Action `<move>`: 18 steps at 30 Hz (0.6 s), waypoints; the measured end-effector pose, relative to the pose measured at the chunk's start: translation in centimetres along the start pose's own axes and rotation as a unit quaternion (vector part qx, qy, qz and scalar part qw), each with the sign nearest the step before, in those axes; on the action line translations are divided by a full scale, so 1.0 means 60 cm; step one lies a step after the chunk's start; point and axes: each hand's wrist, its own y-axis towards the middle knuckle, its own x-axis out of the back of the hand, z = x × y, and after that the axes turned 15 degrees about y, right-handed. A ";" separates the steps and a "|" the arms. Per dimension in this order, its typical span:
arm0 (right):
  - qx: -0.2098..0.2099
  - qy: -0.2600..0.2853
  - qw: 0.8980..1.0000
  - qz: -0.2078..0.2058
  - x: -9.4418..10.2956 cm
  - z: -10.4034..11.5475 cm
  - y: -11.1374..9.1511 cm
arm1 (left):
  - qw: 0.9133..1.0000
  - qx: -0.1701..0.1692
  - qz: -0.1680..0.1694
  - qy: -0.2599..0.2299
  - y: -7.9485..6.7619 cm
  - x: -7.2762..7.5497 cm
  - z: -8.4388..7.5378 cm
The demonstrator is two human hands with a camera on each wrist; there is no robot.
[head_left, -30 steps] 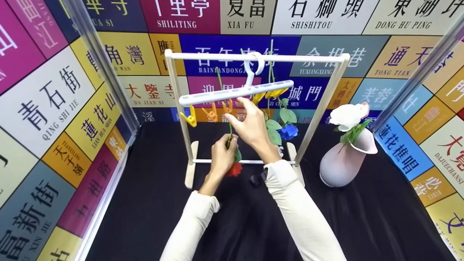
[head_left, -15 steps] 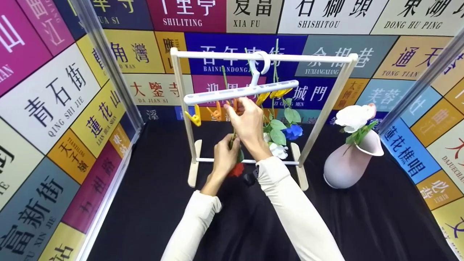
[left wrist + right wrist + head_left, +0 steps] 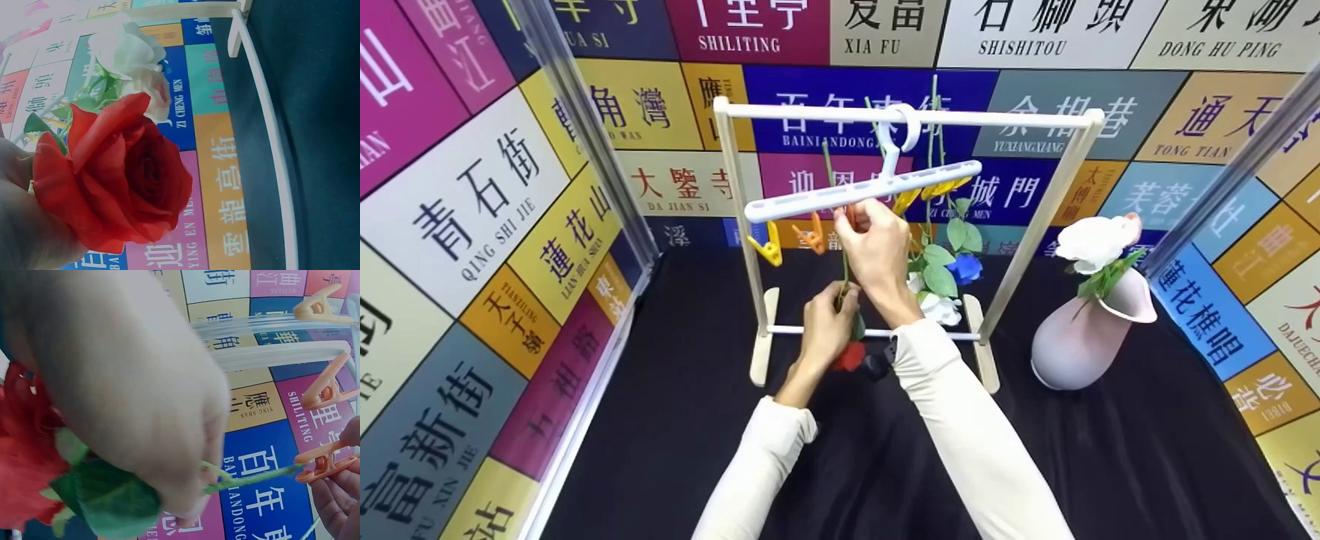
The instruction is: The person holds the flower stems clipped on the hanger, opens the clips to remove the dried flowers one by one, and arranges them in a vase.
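Note:
Low between the rack's legs, my left hand (image 3: 826,322) grips the green stem (image 3: 253,479) of a red rose (image 3: 124,174), whose bloom hangs head down below the fingers. Above it, my right hand (image 3: 877,251) pinches an orange clothespin (image 3: 326,461) under the white hanger (image 3: 810,201). The stem runs up to the clothespin's jaws in the right wrist view; whether they clamp it I cannot tell. Its upper end rises behind the hanger bar. Another orange clip (image 3: 812,236) and a yellow clip (image 3: 767,246) hang to the left, with nothing in them.
The hanger tilts from a wooden rack (image 3: 997,118). At its right end hang upside-down flowers, with a blue bloom (image 3: 964,268) and a white bloom (image 3: 940,309). A pale vase (image 3: 1076,345) with a white flower stands right, on black cloth (image 3: 660,450).
My right thumb and fingers have closed from a spread pose onto the orange clothespin. The left hand keeps its grip on the rose stem. The head view has shifted slightly.

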 end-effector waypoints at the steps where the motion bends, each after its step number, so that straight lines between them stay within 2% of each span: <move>1: 0.001 0.002 1.000 0.000 0.000 0.000 0.000 | 1.000 0.002 0.002 0.000 -0.002 0.000 0.002; 8: 0.005 -0.001 1.000 0.010 0.001 -0.002 -0.002 | 1.000 0.007 0.008 0.002 -0.013 -0.002 0.014; 18: 0.009 -0.026 0.999 0.024 -0.001 -0.007 -0.009 | 0.999 0.010 0.038 0.007 -0.043 -0.013 0.030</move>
